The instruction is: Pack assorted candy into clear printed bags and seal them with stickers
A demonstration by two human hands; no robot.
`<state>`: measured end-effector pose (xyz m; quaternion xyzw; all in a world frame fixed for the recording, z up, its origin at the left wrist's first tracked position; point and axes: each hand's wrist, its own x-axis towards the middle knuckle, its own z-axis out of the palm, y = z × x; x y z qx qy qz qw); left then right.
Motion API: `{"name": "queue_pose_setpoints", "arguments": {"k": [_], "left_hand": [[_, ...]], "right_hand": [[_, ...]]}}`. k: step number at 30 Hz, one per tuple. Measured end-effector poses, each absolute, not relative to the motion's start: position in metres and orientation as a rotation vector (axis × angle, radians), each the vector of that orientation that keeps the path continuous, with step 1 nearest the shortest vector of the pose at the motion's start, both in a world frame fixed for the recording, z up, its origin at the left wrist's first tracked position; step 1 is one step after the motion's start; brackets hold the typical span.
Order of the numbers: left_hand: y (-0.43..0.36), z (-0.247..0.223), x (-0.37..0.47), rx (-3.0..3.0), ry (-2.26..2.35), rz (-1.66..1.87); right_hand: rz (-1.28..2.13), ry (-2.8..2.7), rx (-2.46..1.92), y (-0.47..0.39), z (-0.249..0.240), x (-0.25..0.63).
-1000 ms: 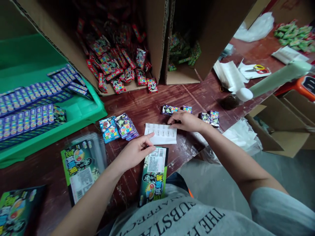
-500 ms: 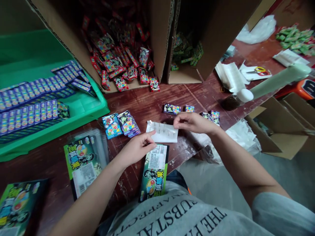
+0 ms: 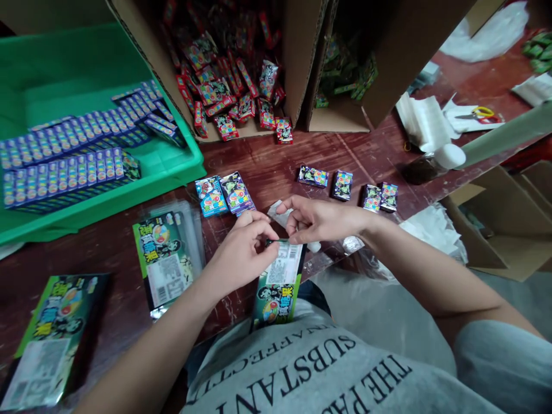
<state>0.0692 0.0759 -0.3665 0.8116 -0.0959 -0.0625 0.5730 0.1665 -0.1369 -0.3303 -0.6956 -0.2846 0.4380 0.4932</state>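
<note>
My left hand (image 3: pixel 245 250) pinches the top edge of a green and black printed packet (image 3: pixel 278 287), which lies against the table edge by the grey shirt. Close beside it, my right hand (image 3: pixel 313 219) is curled at the packet's top right corner, its fingertips closed; what they hold is hidden. A white translucent sheet (image 3: pixel 279 213) shows partly behind my right fingers. Beyond the hands lie a blue card box (image 3: pixel 210 195), a purple box (image 3: pixel 237 192) and several small dark boxes, one of them (image 3: pixel 342 185) upright in view.
At the left stands a green tray (image 3: pixel 190 167) with rows of small purple boxes. Open cartons (image 3: pixel 338 121) hold red and green packs. More printed packets (image 3: pixel 166 259) lie at the left. Scissors (image 3: pixel 478 115) and a white-capped jar (image 3: pixel 448 156) are at the right.
My hands have come together at the packet's top edge, and the white sheet is now mostly covered. The view has shifted, moving the table things rightward and the cartons upward.
</note>
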Motion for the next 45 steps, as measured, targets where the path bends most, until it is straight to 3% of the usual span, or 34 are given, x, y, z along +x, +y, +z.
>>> {"name": "queue_pose_setpoints", "arguments": {"k": [3,12,15,20,23,26,28,34,45], "left_hand": [[0.077,-0.37,0.062,1.891,-0.199,-0.115],[0.09,-0.35,0.041,1.578,-0.1,-0.325],[0.096,-0.341,0.033,1.542,-0.106,-0.402],[0.127,-0.323,0.017,1.808,-0.157,-0.417],[0.178,-0.309,-0.011,1.841,-0.052,-0.386],[0.23,-0.305,-0.061,1.831,0.291,-0.092],[0.249,-0.311,-0.098,1.771,0.53,0.13],[0.231,-0.347,-0.175,1.482,0.846,0.422],[0.227,-0.371,-0.232,1.244,0.932,0.503]], "right_hand": [[0.943,-0.797,-1.861,-0.136,-0.327,0.156],[0.138,-1.081,-2.294,-0.135,-0.323,0.092],[0.064,-1.158,-2.288,-0.126,-0.324,0.076],[0.173,-1.258,-2.142,-0.095,-0.315,0.063],[0.134,-0.972,-1.916,-0.086,-0.312,0.061],[0.194,-0.505,-1.67,-0.086,-0.316,0.059],[0.422,-0.287,-1.55,-0.082,-0.322,0.054],[1.069,0.112,-1.126,-0.029,-0.332,0.025],[1.241,0.001,-1.291,0.037,-0.355,0.006]]}}
